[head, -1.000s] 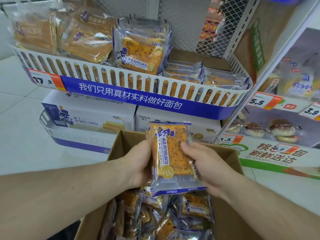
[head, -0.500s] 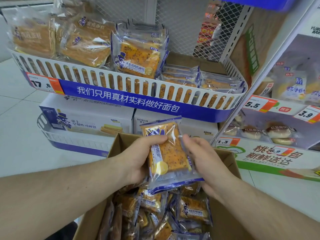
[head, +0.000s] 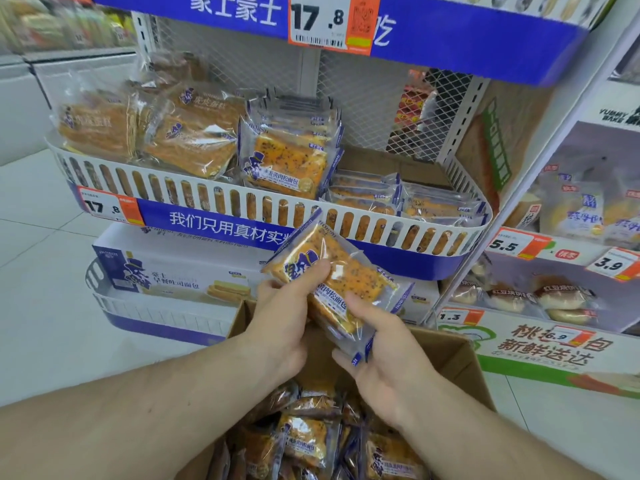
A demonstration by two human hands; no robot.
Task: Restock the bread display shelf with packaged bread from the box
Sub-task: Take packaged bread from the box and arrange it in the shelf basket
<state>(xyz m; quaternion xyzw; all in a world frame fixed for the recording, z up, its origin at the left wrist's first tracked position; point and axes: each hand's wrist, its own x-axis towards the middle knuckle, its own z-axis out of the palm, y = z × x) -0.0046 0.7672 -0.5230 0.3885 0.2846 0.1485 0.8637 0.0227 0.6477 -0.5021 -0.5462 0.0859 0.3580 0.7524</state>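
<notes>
Below a white slotted bread shelf [head: 346, 223], left hand [head: 280, 327] and right hand [head: 384, 355] pinch a tilted clear-wrapped orange bread packet [head: 341, 275] above a brown cardboard box [head: 460, 358].

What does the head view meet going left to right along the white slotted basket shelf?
17.8 price tag → brown cake packs → upright seeded bread stack → flat-lying bread packs → bare cardboard at the shelf's back right.

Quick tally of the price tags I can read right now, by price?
17.8 tags: 2, upper shelf, bread tray
5.5 tag: 1
3.9 tag: 1
1.3 tag: 1
6.9 tag: 1
Total: 6
</notes>
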